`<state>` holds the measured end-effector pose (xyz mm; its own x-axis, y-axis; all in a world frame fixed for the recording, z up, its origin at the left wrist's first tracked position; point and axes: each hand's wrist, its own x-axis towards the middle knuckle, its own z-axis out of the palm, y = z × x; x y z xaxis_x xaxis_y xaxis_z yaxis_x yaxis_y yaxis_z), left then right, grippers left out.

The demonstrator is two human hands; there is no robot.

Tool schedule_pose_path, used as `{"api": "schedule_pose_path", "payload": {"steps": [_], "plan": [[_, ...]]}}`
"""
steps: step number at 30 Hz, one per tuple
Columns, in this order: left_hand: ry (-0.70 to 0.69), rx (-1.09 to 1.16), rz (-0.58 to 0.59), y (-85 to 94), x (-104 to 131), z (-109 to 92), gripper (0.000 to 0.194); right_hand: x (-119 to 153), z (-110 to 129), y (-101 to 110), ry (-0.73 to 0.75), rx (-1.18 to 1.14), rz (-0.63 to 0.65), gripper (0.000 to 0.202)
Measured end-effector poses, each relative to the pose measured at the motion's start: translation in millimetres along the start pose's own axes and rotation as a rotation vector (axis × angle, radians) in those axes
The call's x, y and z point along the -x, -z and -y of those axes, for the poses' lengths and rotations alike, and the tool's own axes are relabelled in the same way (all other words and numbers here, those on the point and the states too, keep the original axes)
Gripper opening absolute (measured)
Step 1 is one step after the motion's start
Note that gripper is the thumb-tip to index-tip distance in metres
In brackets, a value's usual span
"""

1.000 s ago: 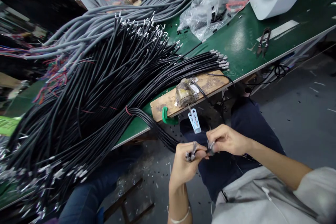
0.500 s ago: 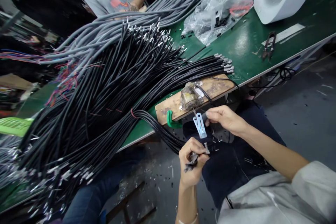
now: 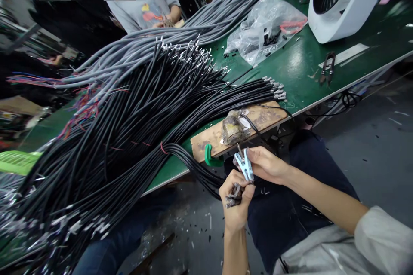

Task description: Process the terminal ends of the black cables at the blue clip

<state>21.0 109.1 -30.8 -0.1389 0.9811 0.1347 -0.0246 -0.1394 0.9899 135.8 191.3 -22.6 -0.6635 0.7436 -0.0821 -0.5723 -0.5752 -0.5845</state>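
Note:
My left hand (image 3: 237,200) is closed around black cables, whose bunched grey-silver ends (image 3: 232,197) stick out of the fist. A light blue clothespin (image 3: 246,166) sits on the thin shaft of a small motor wrapped in tape (image 3: 232,129). My right hand (image 3: 266,163) grips the clothespin from the right, partly behind it. The clothespin's lower tip meets a cable end at my left thumb and forefinger; the exact contact is too small to make out. The motor rests on a wooden board (image 3: 206,141), held at the table edge by a green clamp (image 3: 211,157).
Black cables (image 3: 142,107) are heaped on the green table (image 3: 298,73), with grey cables (image 3: 206,19) behind. A plastic bag (image 3: 254,21) of small black pieces, thread snips (image 3: 328,68) and a white fan (image 3: 335,13) stand to the right. A co-worker (image 3: 145,13) is across the table.
My right hand has moved from beside the clothespin to grip it. My left hand has brought a cable end up to the clothespin's tip. The view has tilted slightly.

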Motion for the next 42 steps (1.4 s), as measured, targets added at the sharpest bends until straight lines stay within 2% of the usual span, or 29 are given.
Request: {"api": "schedule_pose_path", "payload": {"steps": [2, 5, 8, 10, 13, 16, 18, 22, 24, 26, 28, 30, 31, 35, 37, 39, 42], "plan": [[-0.005, -0.012, 0.002, 1.8, 1.9, 1.0, 0.021, 2.1, -3.2, 9.5, -0.005, -0.024, -0.002, 0.048], [-0.039, -0.010, 0.021, 6.8, 5.5, 2.6, 0.015, 13.0, -4.9, 28.1, 0.054, 0.027, -0.080, 0.047], [-0.076, -0.017, 0.097, 11.1, 6.3, -2.0, 0.015, 34.4, 0.5, 37.7, 0.168, 0.285, -0.200, 0.035], [-0.059, -0.079, 0.186, 11.5, 4.9, -8.5, 0.019, 50.0, 6.4, 33.2, 0.287, 0.558, -0.242, 0.024], [0.022, -0.258, 0.310, 9.1, 3.4, -16.8, 0.015, 65.0, 11.1, 15.3, 0.489, 0.983, -0.107, 0.016], [0.024, -0.369, 0.283, 8.5, 8.4, -18.0, 0.008, 66.1, 6.6, 1.1, 0.649, 1.142, -0.010, 0.010], [-0.004, -0.348, 0.197, 10.2, 15.1, -15.9, 0.009, 62.8, 0.0, -0.9, 0.685, 1.073, -0.045, 0.012], [-0.018, -0.343, 0.076, 9.2, 26.8, -14.4, 0.015, 60.1, -14.0, 3.8, 0.618, 0.912, -0.191, 0.025], [-0.038, -0.420, 0.061, 3.9, 28.0, -15.9, 0.011, 61.8, -19.9, 3.9, 0.639, 0.941, -0.295, 0.029], [-0.047, -0.486, 0.037, -2.3, 26.8, -17.1, 0.006, 64.2, -25.3, 1.2, 0.725, 1.034, -0.383, 0.029], [-0.040, -0.516, -0.009, -6.6, 25.3, -16.4, 0.011, 65.7, -30.8, -2.6, 0.810, 1.070, -0.427, 0.024], [-0.032, -0.506, -0.049, -8.0, 25.0, -13.7, 0.018, 65.5, -36.7, -5.8, 0.800, 0.948, -0.413, 0.019], [-0.026, -0.490, -0.060, -7.7, 25.3, -11.9, 0.020, 64.7, -39.7, -6.9, 0.748, 0.833, -0.392, 0.018], [-0.011, -0.390, -0.050, -5.6, 26.8, -8.5, 0.030, 59.8, -49.6, -7.7, 0.383, 0.195, -0.266, 0.023], [-0.027, -0.379, -0.021, -5.1, 26.5, -10.6, 0.038, 58.3, -51.1, -5.8, 0.231, -0.020, -0.169, 0.027], [-0.034, -0.387, 0.007, -4.7, 25.7, -14.2, 0.039, 58.5, -48.8, -2.3, 0.182, -0.019, -0.138, 0.029], [0.012, -0.370, 0.036, -3.2, 25.0, -18.2, 0.035, 61.0, -38.4, 4.0, 0.242, 0.178, -0.204, 0.029]]}}
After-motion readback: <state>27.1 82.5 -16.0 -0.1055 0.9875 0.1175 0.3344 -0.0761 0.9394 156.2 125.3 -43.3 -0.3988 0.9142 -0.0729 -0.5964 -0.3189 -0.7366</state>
